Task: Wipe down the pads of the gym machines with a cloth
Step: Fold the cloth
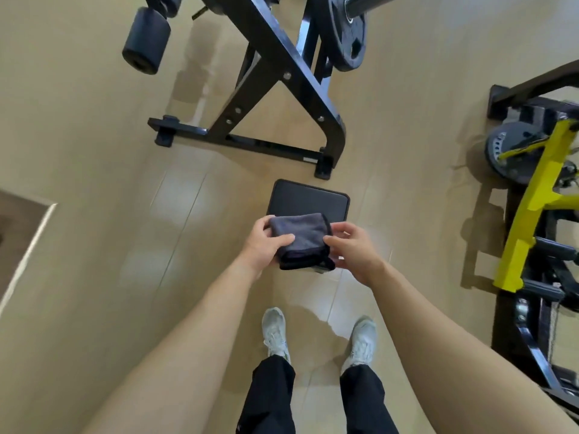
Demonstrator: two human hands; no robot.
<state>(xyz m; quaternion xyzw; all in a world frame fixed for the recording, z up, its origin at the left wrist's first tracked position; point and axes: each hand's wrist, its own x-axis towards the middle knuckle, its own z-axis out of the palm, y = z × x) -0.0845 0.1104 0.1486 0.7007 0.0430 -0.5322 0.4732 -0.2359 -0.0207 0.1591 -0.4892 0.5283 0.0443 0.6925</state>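
Left grip (263, 245) curls round folded cloth (300, 239); right grip (351, 249) pinches its right edge, over pad (308, 198) near edge.

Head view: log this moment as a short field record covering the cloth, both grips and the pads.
cloth: dark grey, folded, held between both grips
left grip: holds the cloth's left side, thumb on top
right grip: pinches the cloth's right edge
square pad: black, flat, just beyond the cloth, which overlaps its near edge; contact cannot be told
roller pad: black cylinder, top left, on the black frame
yellow machine: at right
wiping: no stroke visible yet
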